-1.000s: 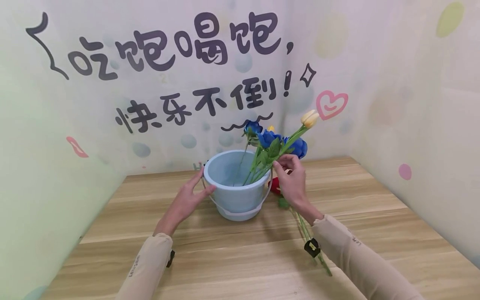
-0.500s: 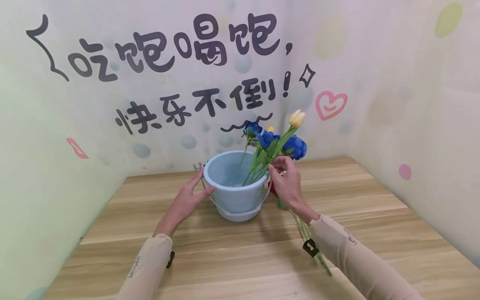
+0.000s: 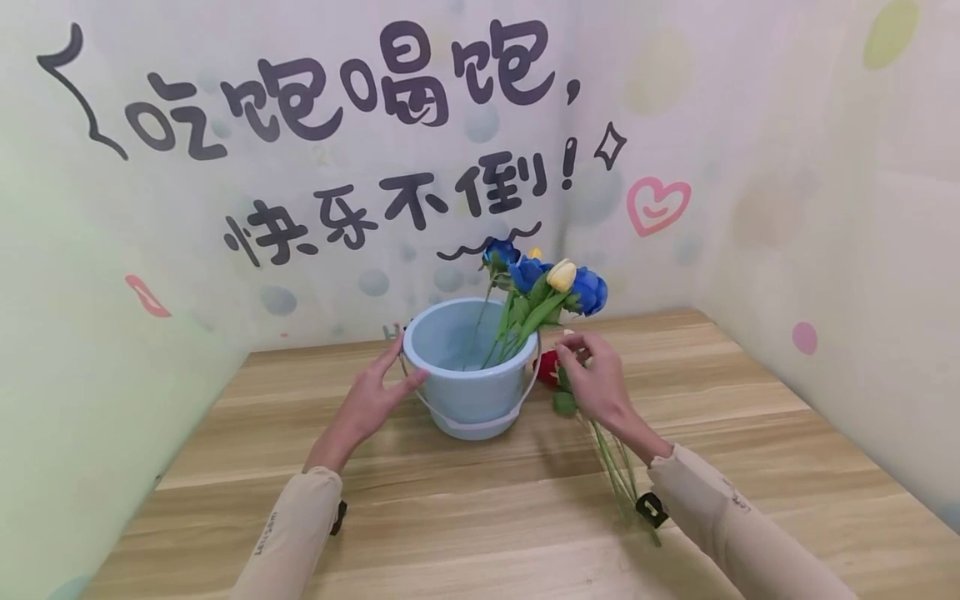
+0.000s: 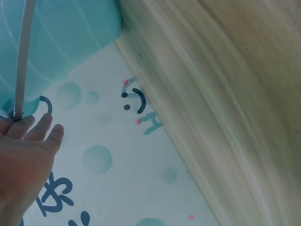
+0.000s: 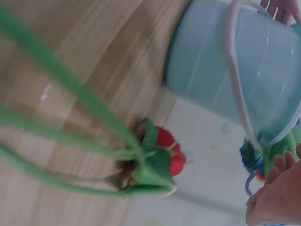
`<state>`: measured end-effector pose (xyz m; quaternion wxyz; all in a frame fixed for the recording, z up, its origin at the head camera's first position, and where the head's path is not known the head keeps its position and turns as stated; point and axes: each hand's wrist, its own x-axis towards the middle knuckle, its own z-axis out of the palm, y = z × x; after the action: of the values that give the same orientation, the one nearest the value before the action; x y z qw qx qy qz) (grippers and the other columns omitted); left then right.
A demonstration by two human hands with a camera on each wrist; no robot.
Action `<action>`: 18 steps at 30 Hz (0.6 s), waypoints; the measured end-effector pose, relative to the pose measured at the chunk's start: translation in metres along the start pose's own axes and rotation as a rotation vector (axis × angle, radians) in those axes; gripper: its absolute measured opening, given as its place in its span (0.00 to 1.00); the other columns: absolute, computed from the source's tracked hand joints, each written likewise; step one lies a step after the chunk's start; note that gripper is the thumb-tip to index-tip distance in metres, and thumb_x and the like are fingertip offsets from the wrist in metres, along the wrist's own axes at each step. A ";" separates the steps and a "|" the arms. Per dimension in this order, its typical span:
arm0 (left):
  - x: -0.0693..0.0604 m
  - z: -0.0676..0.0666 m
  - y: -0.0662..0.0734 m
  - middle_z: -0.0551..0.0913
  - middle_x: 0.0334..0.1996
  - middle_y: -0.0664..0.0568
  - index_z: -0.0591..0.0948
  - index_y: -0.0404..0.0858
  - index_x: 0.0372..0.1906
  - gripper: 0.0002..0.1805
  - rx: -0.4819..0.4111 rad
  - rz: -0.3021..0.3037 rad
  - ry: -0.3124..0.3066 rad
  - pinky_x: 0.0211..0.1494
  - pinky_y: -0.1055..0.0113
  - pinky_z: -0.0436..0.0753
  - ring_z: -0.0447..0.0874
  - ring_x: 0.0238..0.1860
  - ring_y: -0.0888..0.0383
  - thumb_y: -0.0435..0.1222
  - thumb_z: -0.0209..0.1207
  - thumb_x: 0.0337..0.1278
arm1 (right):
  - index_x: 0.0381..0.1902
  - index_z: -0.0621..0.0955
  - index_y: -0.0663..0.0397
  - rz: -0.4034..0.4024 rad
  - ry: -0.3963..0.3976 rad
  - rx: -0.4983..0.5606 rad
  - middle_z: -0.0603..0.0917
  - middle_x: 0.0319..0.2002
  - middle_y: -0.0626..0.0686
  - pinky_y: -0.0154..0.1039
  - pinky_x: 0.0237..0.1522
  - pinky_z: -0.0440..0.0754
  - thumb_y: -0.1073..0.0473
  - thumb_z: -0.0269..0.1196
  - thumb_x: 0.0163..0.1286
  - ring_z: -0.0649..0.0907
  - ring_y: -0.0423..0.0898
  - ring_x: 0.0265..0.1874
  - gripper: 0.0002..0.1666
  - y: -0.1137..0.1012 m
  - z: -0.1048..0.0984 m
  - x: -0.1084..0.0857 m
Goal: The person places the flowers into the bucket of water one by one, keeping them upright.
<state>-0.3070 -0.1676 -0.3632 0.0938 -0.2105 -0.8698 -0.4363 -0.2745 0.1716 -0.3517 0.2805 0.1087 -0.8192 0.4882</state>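
A wooden bench (image 3: 442, 508) is seen below everything, and on it a light blue pail (image 3: 472, 396) has been stood upright, about in the middle. Its handle (image 3: 480, 427) is hung down on the 6 o'clock side.

At 9 o'clock of the pail, the rim and side are touched by the left hand (image 3: 369, 400). Its thumb and fingers are spread wide, and it seems that the pail is being kept steady. At 3 o'clock is the right hand (image 3: 596, 379), apart from the pail. Its fingers are bent loosely, with a narrow gap by the thumb, and nothing can be seen held in them. A pale bit by those fingertips is too small to be told.

The job looks partly done. Three blue flowers (image 3: 590, 290) have been put in, and their heads are leaned out past the rim at 1 to 2 o'clock. At 3 o'clock, outside the pail, a red flower (image 3: 547, 367) is laid on the bench, with green stems (image 3: 615, 475) stretched toward 4 o'clock; these seem to be left to do. How many flowers are there cannot be told. A pale yellow tulip (image 3: 562, 275) is already in with the blue ones. Behind them, a small yellow bloom (image 3: 535, 252) is mostly hidden.
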 end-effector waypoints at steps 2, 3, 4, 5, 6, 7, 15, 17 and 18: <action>0.000 0.000 -0.001 0.53 0.81 0.46 0.54 0.47 0.84 0.46 0.003 0.003 0.000 0.76 0.35 0.57 0.51 0.80 0.39 0.58 0.60 0.71 | 0.47 0.83 0.68 0.047 -0.017 -0.006 0.85 0.41 0.62 0.37 0.41 0.76 0.65 0.61 0.77 0.79 0.52 0.38 0.09 0.007 -0.008 -0.002; 0.000 0.000 -0.001 0.53 0.81 0.46 0.54 0.47 0.84 0.46 0.004 0.003 0.000 0.76 0.35 0.57 0.51 0.80 0.39 0.58 0.60 0.71 | 0.48 0.83 0.68 0.074 -0.027 -0.006 0.85 0.41 0.62 0.36 0.40 0.76 0.64 0.60 0.78 0.79 0.52 0.39 0.10 0.011 -0.013 -0.003; 0.001 0.000 -0.001 0.53 0.81 0.46 0.54 0.46 0.84 0.47 0.006 0.004 0.000 0.76 0.34 0.57 0.51 0.80 0.39 0.58 0.60 0.71 | 0.48 0.82 0.69 0.103 -0.043 -0.005 0.85 0.41 0.63 0.35 0.40 0.76 0.63 0.60 0.78 0.79 0.52 0.39 0.11 0.015 -0.017 -0.003; 0.001 0.000 -0.001 0.53 0.81 0.45 0.54 0.46 0.84 0.47 0.009 0.005 0.002 0.76 0.34 0.57 0.51 0.80 0.39 0.58 0.60 0.71 | 0.49 0.82 0.70 0.131 -0.060 -0.006 0.85 0.42 0.63 0.34 0.40 0.76 0.62 0.59 0.79 0.80 0.53 0.40 0.13 0.019 -0.022 -0.004; 0.001 -0.001 -0.001 0.53 0.81 0.45 0.54 0.46 0.84 0.47 0.011 0.006 0.002 0.76 0.34 0.57 0.51 0.80 0.39 0.58 0.60 0.71 | 0.50 0.82 0.70 0.159 -0.077 -0.011 0.85 0.42 0.64 0.34 0.40 0.77 0.61 0.59 0.80 0.81 0.55 0.41 0.14 0.024 -0.026 -0.005; 0.001 -0.001 -0.002 0.53 0.81 0.45 0.54 0.45 0.84 0.47 0.011 0.007 0.003 0.76 0.34 0.57 0.51 0.80 0.39 0.57 0.60 0.71 | 0.50 0.81 0.71 0.186 -0.094 -0.013 0.85 0.42 0.64 0.35 0.40 0.77 0.61 0.58 0.80 0.81 0.57 0.42 0.15 0.028 -0.031 -0.006; 0.001 -0.002 -0.002 0.54 0.81 0.43 0.55 0.43 0.84 0.46 0.013 0.020 0.004 0.76 0.35 0.56 0.51 0.80 0.39 0.56 0.60 0.71 | 0.52 0.79 0.74 0.337 -0.273 -0.099 0.87 0.42 0.66 0.46 0.43 0.79 0.59 0.56 0.81 0.83 0.64 0.50 0.18 0.063 -0.058 -0.020; 0.001 -0.002 -0.002 0.54 0.81 0.43 0.55 0.44 0.84 0.47 0.014 0.017 0.002 0.76 0.35 0.57 0.51 0.80 0.39 0.56 0.61 0.71 | 0.52 0.80 0.74 0.348 -0.300 -0.114 0.87 0.41 0.66 0.48 0.44 0.79 0.60 0.57 0.80 0.83 0.63 0.49 0.18 0.067 -0.062 -0.023; 0.001 -0.002 -0.002 0.54 0.81 0.43 0.55 0.43 0.84 0.47 0.014 0.017 0.002 0.76 0.35 0.57 0.51 0.80 0.39 0.56 0.61 0.71 | 0.51 0.80 0.74 0.352 -0.308 -0.119 0.87 0.41 0.65 0.48 0.44 0.80 0.61 0.57 0.80 0.83 0.63 0.48 0.17 0.069 -0.063 -0.024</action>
<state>-0.3087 -0.1699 -0.3632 0.1000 -0.2166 -0.8710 -0.4295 -0.2637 0.2583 -0.3926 0.0688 0.0208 -0.8859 0.4583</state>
